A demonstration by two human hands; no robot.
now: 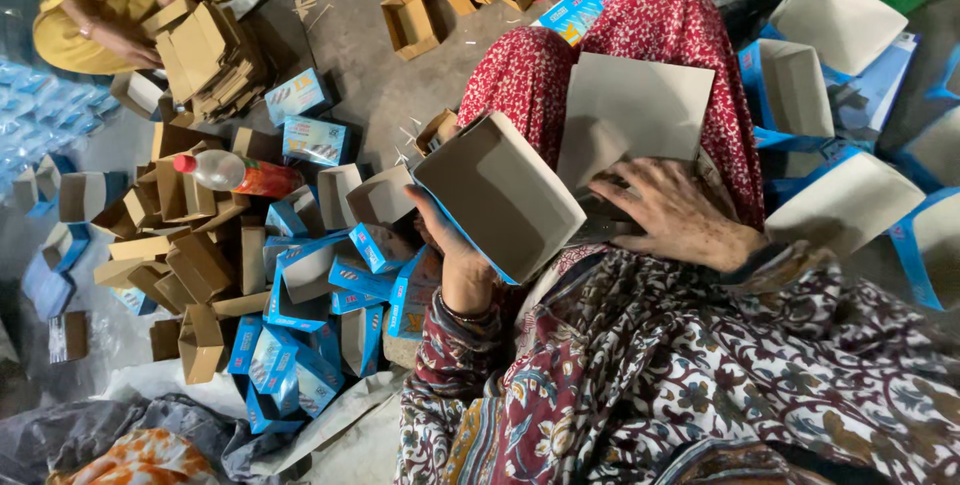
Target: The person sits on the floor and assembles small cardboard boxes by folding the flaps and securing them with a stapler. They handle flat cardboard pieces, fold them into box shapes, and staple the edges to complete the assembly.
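At the far left another person in yellow rests a hand (125, 43) by a stack of brown cartons (205, 55) on the floor. Next comes one plastic bottle (235, 173) with a red cap, lying on a heap of folded boxes (300, 285), brown and blue, too many and too overlapped to count. My left hand (455, 250) has its fingers clenched around the lower edge of one open grey-and-blue box (500, 195), tilted with its hollow towards me, just above my lap. My right hand (675, 215) lies flat, fingers spread and released, pressing on one grey flat card blank (635, 110) on my red-patterned knee. I judge that I am mid-fold: one box shaped, the next blank waiting. To the right, about five more open boxes (835, 20) lie on the floor.
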